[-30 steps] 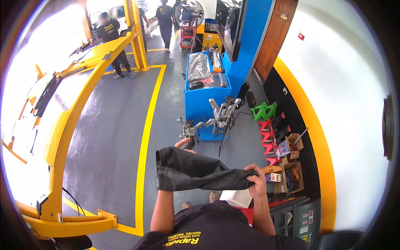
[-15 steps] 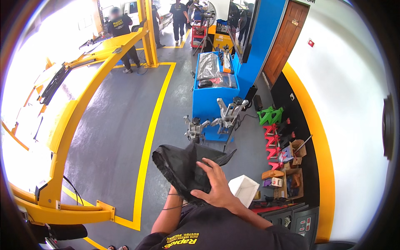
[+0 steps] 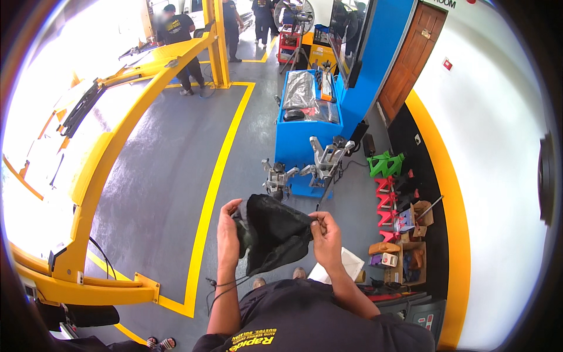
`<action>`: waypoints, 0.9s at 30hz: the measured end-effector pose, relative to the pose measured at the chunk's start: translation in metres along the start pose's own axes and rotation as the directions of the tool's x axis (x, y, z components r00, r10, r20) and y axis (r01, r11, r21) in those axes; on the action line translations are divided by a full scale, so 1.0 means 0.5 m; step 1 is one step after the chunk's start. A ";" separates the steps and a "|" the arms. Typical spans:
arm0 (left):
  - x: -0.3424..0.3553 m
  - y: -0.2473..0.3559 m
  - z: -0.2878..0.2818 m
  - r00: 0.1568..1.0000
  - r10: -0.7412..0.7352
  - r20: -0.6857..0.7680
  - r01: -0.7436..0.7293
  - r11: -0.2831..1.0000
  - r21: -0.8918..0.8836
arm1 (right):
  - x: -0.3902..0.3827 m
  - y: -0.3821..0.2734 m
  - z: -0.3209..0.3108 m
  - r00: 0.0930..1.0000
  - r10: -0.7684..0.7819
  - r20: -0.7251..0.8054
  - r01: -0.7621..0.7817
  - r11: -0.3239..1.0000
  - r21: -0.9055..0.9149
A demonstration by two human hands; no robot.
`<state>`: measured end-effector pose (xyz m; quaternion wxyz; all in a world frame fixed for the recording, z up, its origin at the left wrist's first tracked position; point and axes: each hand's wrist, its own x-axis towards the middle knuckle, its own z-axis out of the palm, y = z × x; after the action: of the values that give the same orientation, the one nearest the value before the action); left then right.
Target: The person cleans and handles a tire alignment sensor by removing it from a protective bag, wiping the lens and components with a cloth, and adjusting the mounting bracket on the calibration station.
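Note:
A black cloth drawstring bag (image 3: 275, 234) is stretched out in front of my chest, its mouth partly spread. My left hand (image 3: 229, 234) grips its left side, the fingers hidden behind or inside the cloth. With thumb and fingers, my right hand (image 3: 326, 236) pinches the bag's right upper corner. A thin dark cord (image 3: 226, 286) hangs from the bag's lower left beside my left forearm. What is inside the bag, if anything, cannot be seen.
Grey metal clamp-like fixtures (image 3: 325, 161) stand ahead, before a blue cabinet (image 3: 305, 138). To the left rises a yellow vehicle lift (image 3: 108, 164). Red jack stands (image 3: 385, 202), cardboard boxes (image 3: 413, 261) and a white container (image 3: 340, 267) are at right. Several people stand farther back.
My right hand has moved from lying on the bag to pinching its right corner. My left hand has come up along the left side, and the bag is now spread wider.

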<state>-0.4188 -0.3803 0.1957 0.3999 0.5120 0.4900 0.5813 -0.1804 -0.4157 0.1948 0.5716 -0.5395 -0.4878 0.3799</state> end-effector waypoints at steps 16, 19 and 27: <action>0.006 0.037 -0.014 0.986 0.117 0.119 -0.152 0.926 0.346 | 0.070 -0.012 -0.087 0.989 -0.092 -0.120 0.084 0.994 -0.065; 0.005 0.075 -0.021 0.950 0.017 0.311 -0.157 0.888 0.431 | 0.074 -0.008 -0.091 0.977 -0.156 -0.145 0.125 0.971 -0.206; -0.023 0.103 0.029 0.953 0.057 0.296 -0.191 0.874 0.447 | 0.027 0.021 -0.021 0.958 -0.273 -0.093 0.196 0.853 -0.483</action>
<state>-0.4008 -0.3992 0.2436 0.2892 0.6996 0.5220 0.3930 -0.1660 -0.4039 0.1872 0.5030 -0.6261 -0.5805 0.1341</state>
